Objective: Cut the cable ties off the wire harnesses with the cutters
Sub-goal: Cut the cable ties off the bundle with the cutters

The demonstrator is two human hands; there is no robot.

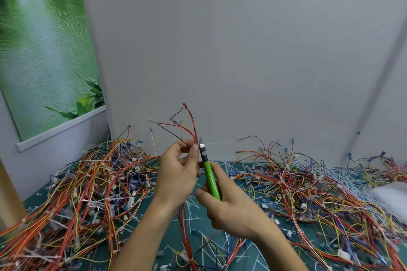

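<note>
My left hand grips a wire harness of red, yellow and black wires, holding it upright above the table; its ends fan out above my thumb and the rest hangs down below my wrist. My right hand holds the green-handled cutters, blades pointing up. The cutter jaws sit right beside my left thumb, at a white cable tie whose thin tail sticks out to the right.
A green cutting mat covers the table, strewn with cut white tie pieces. Big tangles of harnesses lie at the left and right. A grey wall stands behind, a green poster at the left.
</note>
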